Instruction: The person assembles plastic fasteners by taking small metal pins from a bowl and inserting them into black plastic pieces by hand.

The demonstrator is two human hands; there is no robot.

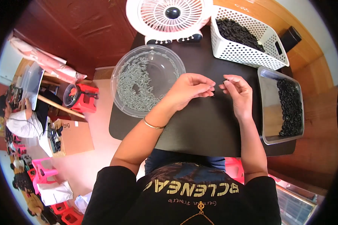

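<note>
Over the middle of the dark table [199, 131] my two hands face each other, a small gap apart. My left hand [189, 90] is pinched, thumb against fingers; whatever it holds is too small or hidden to name. Between the thumb and fingertips of my right hand [238, 92] is a small black piece [225, 81]. Beside my left wrist stands a round clear plastic tub [118, 103] with many small grey-green, screw-like pieces [133, 82]. To the right of my right hand lies a metal tray [268, 112] with many small black ring-like parts [290, 108] heaped along its right side.
A white perforated basket [248, 58] with black parts stands at the back right, a dark cylinder [290, 37] behind it. At the back is a white fan [172, 26]. Left on the floor are a red stool [87, 98] and a cardboard box [77, 137]; a person [26, 122] sits beyond.
</note>
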